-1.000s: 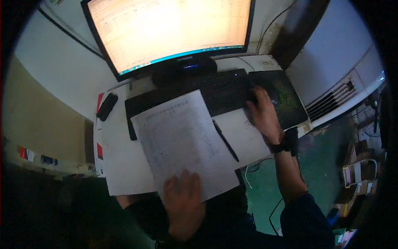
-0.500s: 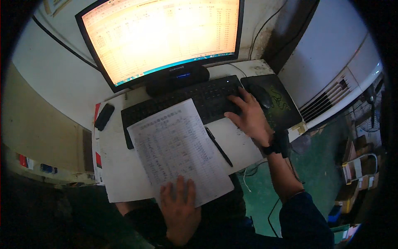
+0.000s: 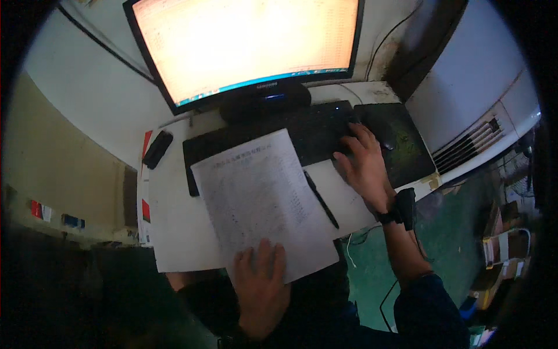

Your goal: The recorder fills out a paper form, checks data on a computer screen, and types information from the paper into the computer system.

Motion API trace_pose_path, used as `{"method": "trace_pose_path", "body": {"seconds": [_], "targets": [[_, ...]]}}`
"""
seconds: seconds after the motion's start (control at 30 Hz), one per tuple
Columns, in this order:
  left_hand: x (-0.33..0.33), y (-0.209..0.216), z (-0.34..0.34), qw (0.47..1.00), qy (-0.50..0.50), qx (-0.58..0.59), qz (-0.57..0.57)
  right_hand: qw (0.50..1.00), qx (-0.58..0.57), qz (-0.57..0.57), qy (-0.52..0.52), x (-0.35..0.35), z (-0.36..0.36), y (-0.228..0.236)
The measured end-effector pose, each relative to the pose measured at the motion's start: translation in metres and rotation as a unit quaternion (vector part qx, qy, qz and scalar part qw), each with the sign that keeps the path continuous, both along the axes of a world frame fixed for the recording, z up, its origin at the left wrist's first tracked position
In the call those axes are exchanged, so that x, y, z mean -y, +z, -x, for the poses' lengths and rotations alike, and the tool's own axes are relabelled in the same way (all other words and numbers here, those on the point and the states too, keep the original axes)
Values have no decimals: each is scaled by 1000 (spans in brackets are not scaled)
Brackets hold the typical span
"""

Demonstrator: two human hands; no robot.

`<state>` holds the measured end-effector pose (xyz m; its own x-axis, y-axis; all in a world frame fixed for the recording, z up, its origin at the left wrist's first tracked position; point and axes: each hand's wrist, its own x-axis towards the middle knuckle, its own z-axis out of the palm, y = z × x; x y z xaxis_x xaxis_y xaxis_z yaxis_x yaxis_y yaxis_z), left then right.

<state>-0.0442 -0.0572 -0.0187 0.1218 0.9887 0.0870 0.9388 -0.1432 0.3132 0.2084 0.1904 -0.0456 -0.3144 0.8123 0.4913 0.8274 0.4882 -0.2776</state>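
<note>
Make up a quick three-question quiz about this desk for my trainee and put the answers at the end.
1. Which hand rests on the lower part of the paper?
2. True or false: the pen lies on the desk, to the right of the paper.
3. Fill in the blank: the upper part of the paper overlaps the ____.

Key:
1. The left hand; the right hand is over by the mouse pad.
2. True.
3. Keyboard.
</note>
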Motion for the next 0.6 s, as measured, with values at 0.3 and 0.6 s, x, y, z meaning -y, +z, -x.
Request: {"method": "trace_pose_path", "body": {"seconds": [0.3,0.6], "targets": [[-4,-4,3,1000,-5,9,2,995,13,-27,91,11,20,-1],[-7,0,-1,999,-1,-27,20,995,-49,-47,69,18,18,5]]}}
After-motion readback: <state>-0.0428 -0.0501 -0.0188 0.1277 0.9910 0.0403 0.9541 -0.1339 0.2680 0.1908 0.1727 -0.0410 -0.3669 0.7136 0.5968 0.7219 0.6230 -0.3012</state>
